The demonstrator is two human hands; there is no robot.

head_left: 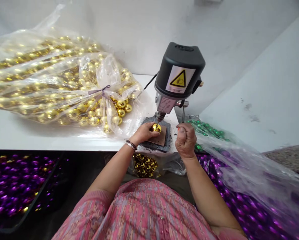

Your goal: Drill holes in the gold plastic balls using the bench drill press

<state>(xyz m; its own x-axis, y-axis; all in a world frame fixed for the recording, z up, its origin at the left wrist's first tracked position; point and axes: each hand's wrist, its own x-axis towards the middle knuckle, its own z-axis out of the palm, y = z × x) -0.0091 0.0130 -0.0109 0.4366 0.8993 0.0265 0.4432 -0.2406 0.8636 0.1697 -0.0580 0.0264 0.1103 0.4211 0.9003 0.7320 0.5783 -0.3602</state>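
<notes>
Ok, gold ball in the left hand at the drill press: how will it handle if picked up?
The gold ball is probably light, perhaps hollow: the left hand holds it with fingers only. Its mirror-smooth surface looks slippery. Being round, it would likely roll if released on the drill press base.

We've got two hands here, the left hand (143, 132) and right hand (186, 140), one gold ball (156, 128), one bench drill (179, 71), one tied plastic bag (64, 80)!

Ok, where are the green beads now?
Head view: the green beads lie right of the mini drill press, just beyond the right hand.
</notes>
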